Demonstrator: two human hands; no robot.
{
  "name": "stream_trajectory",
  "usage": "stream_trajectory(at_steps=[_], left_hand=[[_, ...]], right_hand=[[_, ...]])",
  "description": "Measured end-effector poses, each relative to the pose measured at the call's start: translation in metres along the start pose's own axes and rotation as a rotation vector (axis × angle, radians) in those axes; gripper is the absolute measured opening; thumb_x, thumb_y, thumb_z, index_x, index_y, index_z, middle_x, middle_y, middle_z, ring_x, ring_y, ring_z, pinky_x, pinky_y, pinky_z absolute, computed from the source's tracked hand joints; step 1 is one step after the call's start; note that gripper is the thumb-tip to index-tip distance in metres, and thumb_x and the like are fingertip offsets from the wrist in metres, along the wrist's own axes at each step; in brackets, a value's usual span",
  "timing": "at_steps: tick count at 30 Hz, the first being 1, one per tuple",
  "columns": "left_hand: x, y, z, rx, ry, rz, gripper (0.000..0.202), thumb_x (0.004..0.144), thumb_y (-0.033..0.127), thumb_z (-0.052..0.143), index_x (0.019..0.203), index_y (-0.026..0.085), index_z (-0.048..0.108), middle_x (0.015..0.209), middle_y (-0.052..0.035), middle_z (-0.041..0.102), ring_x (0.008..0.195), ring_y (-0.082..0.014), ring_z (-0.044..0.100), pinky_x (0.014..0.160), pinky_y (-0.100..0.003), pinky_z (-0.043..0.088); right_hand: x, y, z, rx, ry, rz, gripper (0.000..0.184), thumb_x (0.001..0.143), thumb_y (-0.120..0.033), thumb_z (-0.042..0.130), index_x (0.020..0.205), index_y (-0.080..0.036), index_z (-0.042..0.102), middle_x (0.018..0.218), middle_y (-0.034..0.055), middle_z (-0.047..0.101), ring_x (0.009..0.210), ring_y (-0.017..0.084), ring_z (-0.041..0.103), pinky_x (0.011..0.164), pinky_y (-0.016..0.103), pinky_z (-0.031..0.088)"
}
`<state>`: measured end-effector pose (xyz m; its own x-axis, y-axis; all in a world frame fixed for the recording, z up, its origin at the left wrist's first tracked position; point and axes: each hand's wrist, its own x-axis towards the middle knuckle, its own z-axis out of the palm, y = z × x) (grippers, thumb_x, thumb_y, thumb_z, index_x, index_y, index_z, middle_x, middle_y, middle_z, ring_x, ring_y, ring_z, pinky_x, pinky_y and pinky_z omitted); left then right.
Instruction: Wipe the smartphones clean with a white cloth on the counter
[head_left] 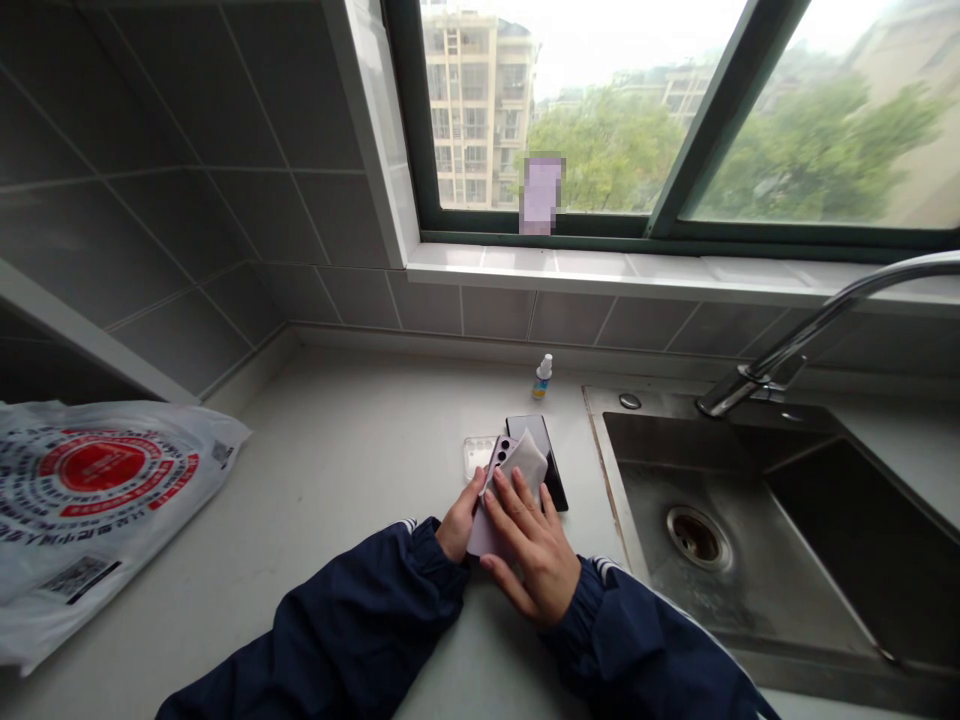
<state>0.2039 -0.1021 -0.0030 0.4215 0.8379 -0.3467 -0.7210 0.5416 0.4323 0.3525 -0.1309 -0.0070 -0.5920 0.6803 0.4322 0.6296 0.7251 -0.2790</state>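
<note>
A lavender phone (pixel 498 455) lies face down on the counter, camera lenses showing. My left hand (pixel 460 522) grips its left edge with closed fingers. My right hand (pixel 531 545) lies on top with fingers stretched flat, pressing a grey cloth (pixel 525 458) onto the phone's back. A second, black phone (pixel 541 440) lies just behind and to the right, partly under the cloth. A clear phone case (pixel 475 452) sits to the left of the phones. A small spray bottle (pixel 542 377) stands upright further back by the wall.
A steel sink (pixel 750 520) with a drain and a curved tap (pixel 810 335) fills the right side. A white plastic bag with red print (pixel 90 500) lies at the left. Grey tiled walls and a window sill (pixel 600 268) close the back.
</note>
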Motion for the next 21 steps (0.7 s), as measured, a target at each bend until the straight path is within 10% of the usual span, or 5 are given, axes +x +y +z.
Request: stream_trajectory(at_steps=[8,21], left_hand=[[0.001,0.004,0.005,-0.075,0.037,0.018,0.062,0.096,0.052,0.038,0.124,0.002,0.061,0.106,-0.0188,0.073,0.116,-0.0291,0.062,0.110,-0.039,0.037],[0.000,-0.003,0.004,-0.142,-0.269,0.027,0.072,0.097,0.055,0.023,0.144,0.003,0.041,0.135,-0.0204,0.058,0.134,-0.0302,0.045,0.116,-0.042,0.024]], right_hand=[[-0.003,-0.004,-0.001,0.185,-0.122,-0.013,0.062,0.094,-0.041,0.049,0.151,-0.024,0.032,0.161,0.0119,0.013,0.148,0.037,0.013,0.111,0.066,0.022],[0.001,0.006,-0.005,0.522,0.150,0.318,0.030,0.099,-0.038,0.045,0.114,-0.037,0.071,0.162,-0.0086,0.005,0.149,0.034,-0.001,0.116,0.063,0.012]])
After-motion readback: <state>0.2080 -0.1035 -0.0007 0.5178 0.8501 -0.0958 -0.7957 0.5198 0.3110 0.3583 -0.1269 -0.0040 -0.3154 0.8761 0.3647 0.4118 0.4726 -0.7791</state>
